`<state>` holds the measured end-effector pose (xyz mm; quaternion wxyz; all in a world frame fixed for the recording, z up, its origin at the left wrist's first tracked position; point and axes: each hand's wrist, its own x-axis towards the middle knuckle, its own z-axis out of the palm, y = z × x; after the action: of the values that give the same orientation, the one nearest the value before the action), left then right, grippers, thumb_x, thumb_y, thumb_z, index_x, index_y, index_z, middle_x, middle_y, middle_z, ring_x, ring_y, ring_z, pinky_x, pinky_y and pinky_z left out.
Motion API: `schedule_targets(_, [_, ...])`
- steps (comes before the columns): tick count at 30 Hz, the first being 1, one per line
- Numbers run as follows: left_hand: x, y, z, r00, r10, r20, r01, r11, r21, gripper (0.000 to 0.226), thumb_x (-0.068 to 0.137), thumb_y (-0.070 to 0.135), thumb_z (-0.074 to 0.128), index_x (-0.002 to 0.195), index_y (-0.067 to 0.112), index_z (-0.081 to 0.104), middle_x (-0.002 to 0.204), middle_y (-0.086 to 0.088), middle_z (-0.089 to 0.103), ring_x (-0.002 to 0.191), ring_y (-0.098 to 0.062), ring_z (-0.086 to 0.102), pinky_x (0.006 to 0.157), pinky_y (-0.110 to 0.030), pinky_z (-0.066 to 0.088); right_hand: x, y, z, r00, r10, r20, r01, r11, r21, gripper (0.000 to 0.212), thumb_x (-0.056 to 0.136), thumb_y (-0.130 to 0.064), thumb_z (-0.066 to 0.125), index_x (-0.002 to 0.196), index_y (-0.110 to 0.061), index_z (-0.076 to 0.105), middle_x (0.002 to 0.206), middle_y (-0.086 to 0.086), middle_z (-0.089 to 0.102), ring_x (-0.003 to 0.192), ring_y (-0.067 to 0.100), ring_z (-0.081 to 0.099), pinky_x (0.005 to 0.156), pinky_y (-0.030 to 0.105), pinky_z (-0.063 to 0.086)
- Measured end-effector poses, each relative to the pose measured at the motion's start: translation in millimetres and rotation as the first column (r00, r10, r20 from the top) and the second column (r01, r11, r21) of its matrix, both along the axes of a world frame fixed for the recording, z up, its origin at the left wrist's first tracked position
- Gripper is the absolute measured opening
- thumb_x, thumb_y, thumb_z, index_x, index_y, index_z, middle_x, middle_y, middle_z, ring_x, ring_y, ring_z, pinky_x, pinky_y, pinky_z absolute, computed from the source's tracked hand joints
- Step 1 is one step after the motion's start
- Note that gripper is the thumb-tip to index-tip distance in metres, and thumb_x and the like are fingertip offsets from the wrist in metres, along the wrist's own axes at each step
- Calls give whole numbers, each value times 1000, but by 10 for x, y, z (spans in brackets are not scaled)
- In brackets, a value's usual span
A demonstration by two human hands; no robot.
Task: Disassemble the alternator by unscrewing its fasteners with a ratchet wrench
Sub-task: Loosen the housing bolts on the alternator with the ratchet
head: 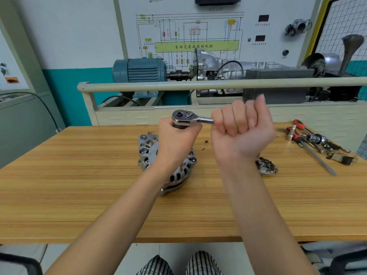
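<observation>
The alternator is standing on the wooden table, its middle hidden behind the left hand. That hand is wrapping its fingers round the dark socket under the ratchet wrench head, so the fastener itself is lying out of sight. The right hand is clenching the wrench handle, covering nearly all of it. A small metal part is peeking from behind the right wrist, hard to identify. Loose tools are lying jumbled far right.
</observation>
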<state>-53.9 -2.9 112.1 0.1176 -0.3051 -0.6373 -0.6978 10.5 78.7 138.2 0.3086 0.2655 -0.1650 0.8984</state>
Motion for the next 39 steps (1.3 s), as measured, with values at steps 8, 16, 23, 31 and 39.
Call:
schedule_targets(8, [-134, -145, 203, 865, -482, 140, 499, 799, -335, 41, 75, 5, 63, 42, 18, 42, 38, 2, 35, 35, -15, 31, 51, -34, 29, -442, 390, 306, 811, 543, 218, -535, 839, -100, 65, 101, -26, 30, 37, -15, 30, 36, -9, 14, 35, 6, 7, 35, 20, 11])
schedule_targets(16, [-18, 155, 22, 992, 100, 75, -104, 993, 54, 41, 78, -8, 57, 52, 16, 34, 48, 3, 29, 47, -8, 23, 45, -22, 21, 31, -132, -125, 979, -186, -82, 185, 983, -13, 58, 100, -18, 28, 42, -18, 37, 38, -6, 26, 36, 10, 20, 43, 24, 23])
schedule_targets(23, [-134, -185, 150, 945, -326, 28, 320, 901, -292, 35, 80, -2, 65, 53, 10, 46, 43, 2, 41, 41, -15, 35, 50, -31, 37, -234, 211, 130, 965, 241, 102, -240, 971, -24, 59, 97, -21, 33, 37, -18, 34, 34, -7, 21, 31, 8, 14, 35, 20, 19])
schedule_targets(31, [-142, -100, 168, 906, -389, 168, 412, 900, -141, 41, 74, 1, 59, 43, 19, 38, 37, 6, 30, 32, -9, 23, 40, -15, 20, -447, 315, 230, 877, 453, 156, -435, 890, -139, 62, 98, -22, 34, 36, -17, 31, 32, -7, 21, 28, 8, 14, 33, 22, 15])
schedule_targets(39, [-49, 121, 28, 995, 100, 31, -102, 992, 73, 43, 75, -13, 51, 51, 17, 32, 44, 9, 28, 45, -6, 22, 43, -18, 20, 5, -251, -152, 937, -291, -194, 298, 955, 6, 54, 96, -15, 28, 43, -16, 40, 39, -4, 25, 35, 8, 24, 45, 24, 24])
